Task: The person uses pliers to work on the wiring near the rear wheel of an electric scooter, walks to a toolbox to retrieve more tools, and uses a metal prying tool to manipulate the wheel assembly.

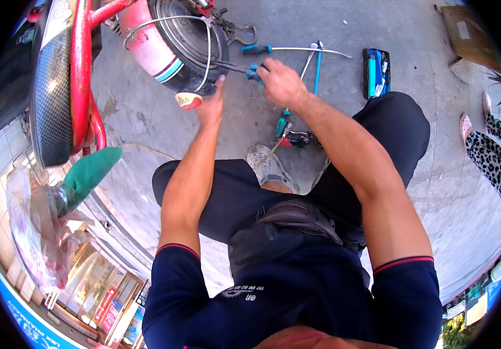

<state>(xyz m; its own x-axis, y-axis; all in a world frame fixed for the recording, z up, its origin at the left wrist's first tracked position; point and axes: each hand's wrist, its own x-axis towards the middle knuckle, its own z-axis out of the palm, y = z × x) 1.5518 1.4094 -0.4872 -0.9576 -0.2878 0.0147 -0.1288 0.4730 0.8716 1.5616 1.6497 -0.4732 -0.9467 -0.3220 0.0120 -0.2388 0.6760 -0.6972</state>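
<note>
The person's left hand (211, 109) lies against the lower side of a black tyre (220, 49), thumb extended; its fingers are partly hidden, so whether that grip is clenched or loose cannot be told. Just beyond, the right hand (282, 85) is closed firmly around a blue-handled lever (254, 74), whose dark shaft appears to meet the tyre, ahead and to the person's left. The likeliest trouble is the lever slipping under load, which could knock the left thumb or drive knuckles against the bent metal stay (208, 52); a careless angle might also scuff the pink mudguard (143, 43). The grey concrete floor (407, 46) serves as work surface: a red-and-black tool (301, 139) sits near the feet, and farther out lie a long pry bar (256, 50) and an open tool case (376, 72), loose items that a foot could catch. Farther off, a bystander in spotted trousers (491, 168) is at the right, a cardboard box (472, 36) at the upper right, and a glass-fronted shop display (90, 279) at the lower left.
</note>
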